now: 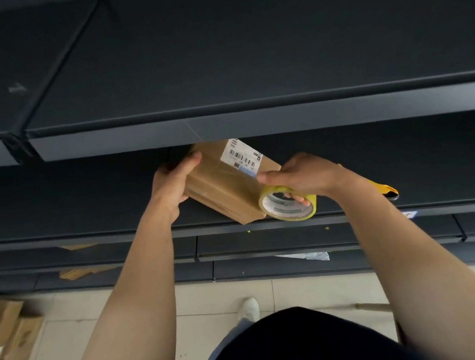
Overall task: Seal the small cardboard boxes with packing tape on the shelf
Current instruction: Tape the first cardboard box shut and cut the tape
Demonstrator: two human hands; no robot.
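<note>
Dark shelving fills the upper two thirds of the frame, with a pale tiled floor along the bottom. On the middle shelf [86, 201], just above frame centre, a small cardboard box [225, 187] lies at an angle, its far end tucked under the front lip of the shelf above. A white barcode label [241, 153] sits on its top face.

The left hand [172, 183] is curled around the box's left end, thumb on the top edge and fingers out of sight behind it. The right hand [303, 177] grips a roll of yellowish packing tape [288, 203] held against the box's near right corner, fingers hooked through the core and thumb stretched out over the box top by the label's lower edge.

Right of that hand, a yellow-and-black object [385, 189] lies on the same shelf, partly hidden by the wrist. Brown cardboard [4, 345] is heaped at the lower left on the floor, and a white shoe [248, 307] shows near bottom centre.
</note>
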